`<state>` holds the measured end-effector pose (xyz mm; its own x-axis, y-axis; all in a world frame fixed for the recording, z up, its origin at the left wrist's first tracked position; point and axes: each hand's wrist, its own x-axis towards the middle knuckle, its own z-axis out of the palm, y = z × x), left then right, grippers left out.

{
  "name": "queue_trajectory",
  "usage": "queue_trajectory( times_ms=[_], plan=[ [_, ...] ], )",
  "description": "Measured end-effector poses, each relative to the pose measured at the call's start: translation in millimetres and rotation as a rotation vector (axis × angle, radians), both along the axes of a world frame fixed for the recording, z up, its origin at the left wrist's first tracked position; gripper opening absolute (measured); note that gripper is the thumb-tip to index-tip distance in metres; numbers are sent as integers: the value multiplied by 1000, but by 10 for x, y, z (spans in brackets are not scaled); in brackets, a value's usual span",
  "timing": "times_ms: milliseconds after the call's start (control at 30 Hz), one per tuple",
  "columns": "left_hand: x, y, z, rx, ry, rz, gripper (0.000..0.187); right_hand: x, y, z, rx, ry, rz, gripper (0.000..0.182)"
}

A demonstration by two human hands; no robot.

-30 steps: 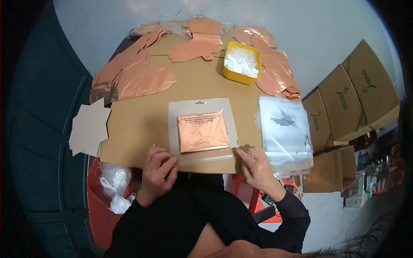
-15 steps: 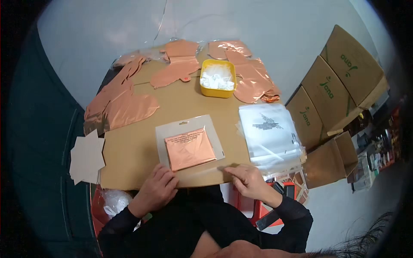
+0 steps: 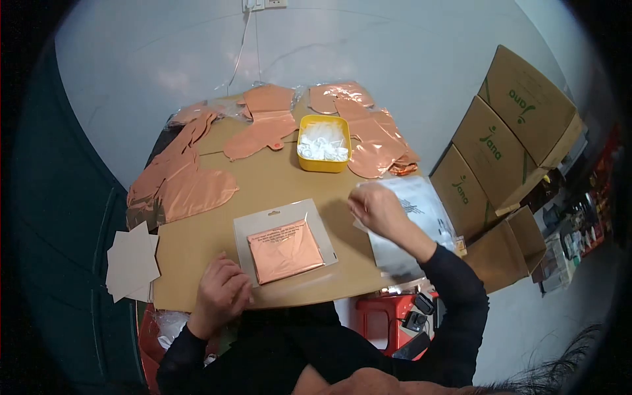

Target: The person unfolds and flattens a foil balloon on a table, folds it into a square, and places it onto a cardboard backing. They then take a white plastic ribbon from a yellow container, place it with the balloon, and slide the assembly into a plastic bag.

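Head view, looking down on a brown counter (image 3: 217, 227) set against a pale wall. At lower centre of the frame lies a clear packet (image 3: 284, 240) with a grey backing card and a folded square of copper foil (image 3: 286, 251) inside; it rests flat, slightly turned, near the counter's near edge.

The left hand (image 3: 220, 294), at lower left of centre, rests on the counter edge with the fingers curled loosely under; its fingertips touch or nearly touch the packet's lower left corner, and it grips nothing that can be made out.

The right hand (image 3: 376, 209), right of centre, lies over a stack of clear bags (image 3: 421, 227) printed with a dark mark. Its fingers are bent toward the stack's upper left corner; whether they pinch a bag cannot be told. The black sleeve (image 3: 454, 289) crosses the stack's lower part.

At upper centre stands a yellow tub (image 3: 322, 143) holding small white pieces. Flat copper foil balloons (image 3: 191, 187) spread along the left side and far edge of the counter, with more beside and behind the tub.

Off the counter's left edge, at mid left, sits a fanned pile of grey card squares (image 3: 131, 262). At the right of the frame, cardboard cartons (image 3: 507, 131) with green lettering lean against one another on the floor. A red stool (image 3: 382, 322) shows below the counter.
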<state>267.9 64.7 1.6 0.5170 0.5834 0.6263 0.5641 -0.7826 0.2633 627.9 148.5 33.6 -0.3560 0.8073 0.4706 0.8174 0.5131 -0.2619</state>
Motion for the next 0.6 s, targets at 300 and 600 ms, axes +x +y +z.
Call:
queue_trajectory(
  times_ms=[300,600],
  plan=[
    [-60,528,-66,103,-50,34,14,256,1488,-132,164,-105,-144,11],
    [-62,668,-161,45,-102,42,12,250,2222,-407,205,-358,-111,9]
  ],
)
